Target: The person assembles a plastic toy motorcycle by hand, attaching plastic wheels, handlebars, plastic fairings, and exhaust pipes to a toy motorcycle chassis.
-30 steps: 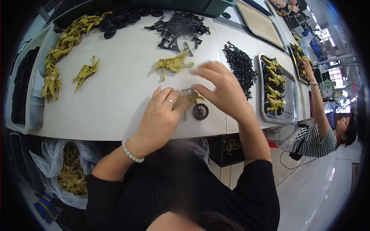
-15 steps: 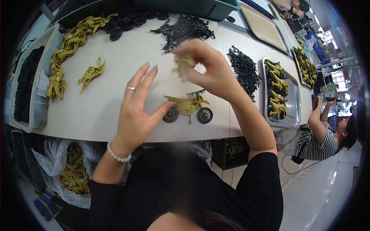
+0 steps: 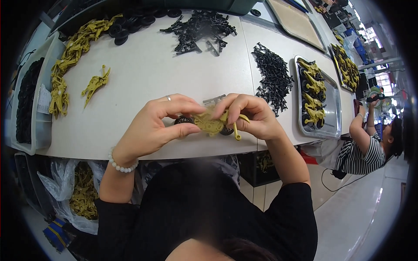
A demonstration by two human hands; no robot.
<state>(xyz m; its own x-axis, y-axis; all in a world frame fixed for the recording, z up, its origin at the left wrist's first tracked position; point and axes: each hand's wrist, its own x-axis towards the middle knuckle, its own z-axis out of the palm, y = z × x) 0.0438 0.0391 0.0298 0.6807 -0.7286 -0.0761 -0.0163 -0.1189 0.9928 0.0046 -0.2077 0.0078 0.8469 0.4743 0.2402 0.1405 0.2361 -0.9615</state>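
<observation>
Both my hands meet low over the table in front of me. My right hand (image 3: 257,119) is closed on a yellow toy motorcycle body (image 3: 212,126), with its fork end sticking out below the fingers. At the body's other end, my left hand (image 3: 159,126) pinches it between thumb and fingers. Part of the body is blurred. Behind it a toy motorcycle lies on the table, mostly covered; its black wheel (image 3: 183,119) and dark handlebar (image 3: 214,99) show. Left of my hands lies a single yellow body (image 3: 96,86).
Yellow bodies (image 3: 72,55) line the left, beside a translucent bin (image 3: 42,108). Black wheels (image 3: 121,32) and piles of small black parts (image 3: 198,32) (image 3: 273,74) lie farther back. A metal tray (image 3: 333,117) at right holds motorcycles. A person (image 3: 363,148) works beyond it.
My right hand has come down and toward me with the yellow body, now over the toy motorcycle. My left hand, open before, has closed on the body's other end.
</observation>
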